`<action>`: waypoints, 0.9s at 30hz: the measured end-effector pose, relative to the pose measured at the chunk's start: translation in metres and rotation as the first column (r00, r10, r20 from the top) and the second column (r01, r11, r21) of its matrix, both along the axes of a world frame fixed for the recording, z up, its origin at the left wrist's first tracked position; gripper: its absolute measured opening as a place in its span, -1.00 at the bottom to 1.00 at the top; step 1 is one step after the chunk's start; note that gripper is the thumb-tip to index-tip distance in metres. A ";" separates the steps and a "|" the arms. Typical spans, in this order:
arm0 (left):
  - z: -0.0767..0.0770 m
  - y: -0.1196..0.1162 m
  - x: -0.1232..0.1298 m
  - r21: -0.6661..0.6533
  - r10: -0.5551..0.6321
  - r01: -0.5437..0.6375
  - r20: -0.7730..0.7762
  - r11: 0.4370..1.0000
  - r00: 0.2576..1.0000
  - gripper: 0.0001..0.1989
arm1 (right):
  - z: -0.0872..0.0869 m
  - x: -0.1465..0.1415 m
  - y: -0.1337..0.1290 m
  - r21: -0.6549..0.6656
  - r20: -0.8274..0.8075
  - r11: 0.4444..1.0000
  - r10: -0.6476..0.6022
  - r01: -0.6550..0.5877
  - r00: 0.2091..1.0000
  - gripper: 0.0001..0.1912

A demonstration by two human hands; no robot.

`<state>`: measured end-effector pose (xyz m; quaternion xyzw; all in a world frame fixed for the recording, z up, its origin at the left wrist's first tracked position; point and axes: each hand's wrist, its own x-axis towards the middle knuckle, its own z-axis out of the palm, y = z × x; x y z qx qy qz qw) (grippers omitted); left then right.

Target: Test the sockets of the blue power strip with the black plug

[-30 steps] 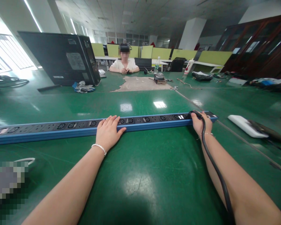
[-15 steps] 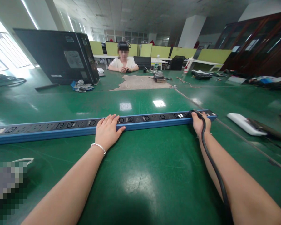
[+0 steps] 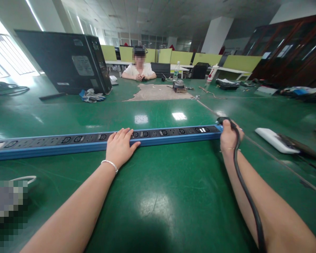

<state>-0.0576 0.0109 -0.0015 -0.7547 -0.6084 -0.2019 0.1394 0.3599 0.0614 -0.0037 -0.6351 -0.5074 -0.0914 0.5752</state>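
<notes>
On the green table (image 3: 168, 175), largest first: one person in a white top (image 3: 130, 72), seated across from me; one black computer case (image 3: 60, 63), far left; one long blue power strip (image 3: 94, 140), lying crosswise before me, its right end hidden behind my right hand; one white device (image 3: 275, 140), right; one pair of gloves (image 3: 92, 95), beside the case. My left hand (image 3: 121, 144): unclenched, fingers laid over the strip, thumb along its near side. My right hand (image 3: 229, 135): closed round a black corded plug (image 3: 222, 120) at the strip's right end; contact between them, cannot tell.
</notes>
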 end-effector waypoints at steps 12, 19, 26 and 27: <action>0.000 0.000 0.000 -0.008 -0.004 0.004 0.017 1.000 1.000 -0.45 | 0.009 -0.071 -0.013 -0.149 0.145 0.963 0.244 -0.223 0.959 -0.60; 0.000 0.000 0.001 -0.008 0.005 -0.005 0.011 1.000 1.000 -0.44 | 0.008 -0.076 -0.012 -0.229 0.227 0.964 0.186 -0.133 0.956 -0.58; 0.000 0.000 0.001 -0.013 0.001 0.000 0.019 1.000 1.000 -0.44 | 0.007 -0.081 -0.014 -0.231 0.359 0.972 0.120 -0.037 0.926 -0.60; 0.000 0.000 0.001 -0.013 0.001 -0.001 0.019 1.000 1.000 -0.44 | 0.007 -0.081 -0.015 -0.228 0.376 0.974 0.104 -0.017 0.921 -0.61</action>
